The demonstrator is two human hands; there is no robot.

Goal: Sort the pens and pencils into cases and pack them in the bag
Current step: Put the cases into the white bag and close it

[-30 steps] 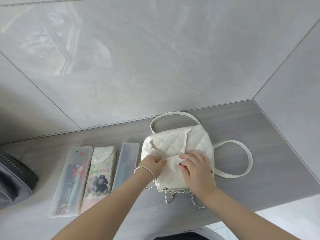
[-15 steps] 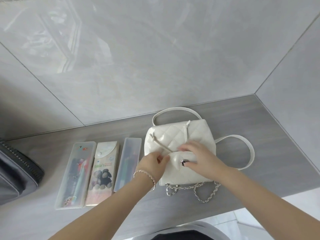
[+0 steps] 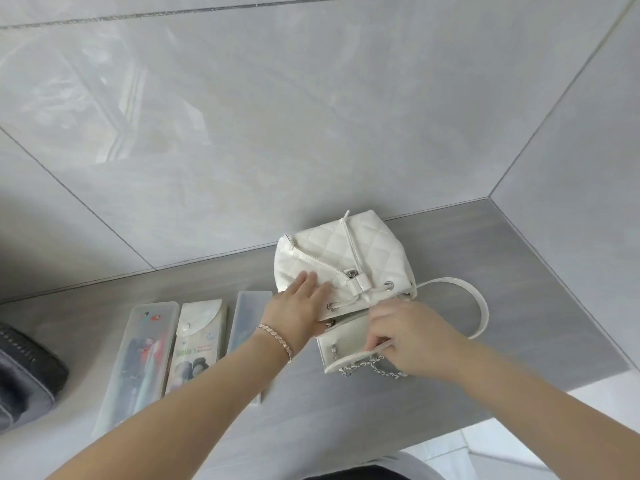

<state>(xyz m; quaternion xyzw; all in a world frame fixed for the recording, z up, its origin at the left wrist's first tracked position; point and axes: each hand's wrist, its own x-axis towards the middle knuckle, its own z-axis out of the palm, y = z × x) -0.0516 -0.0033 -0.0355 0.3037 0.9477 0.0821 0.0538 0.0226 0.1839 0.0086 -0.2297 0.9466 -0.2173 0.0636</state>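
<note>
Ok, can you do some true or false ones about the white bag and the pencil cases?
1. The left hand lies flat on the white bag. True.
2. The pencil cases are inside the bag. False: all three lie on the counter, left of the bag.
3. The right hand grips the flap. True.
4. The flap is closed. False: it is folded open toward the person.

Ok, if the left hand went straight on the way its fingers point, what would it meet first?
Probably the thin strap crossing the white bag: the left hand lies flat on it, fingers toward the wall. Depth is unclear.
</note>
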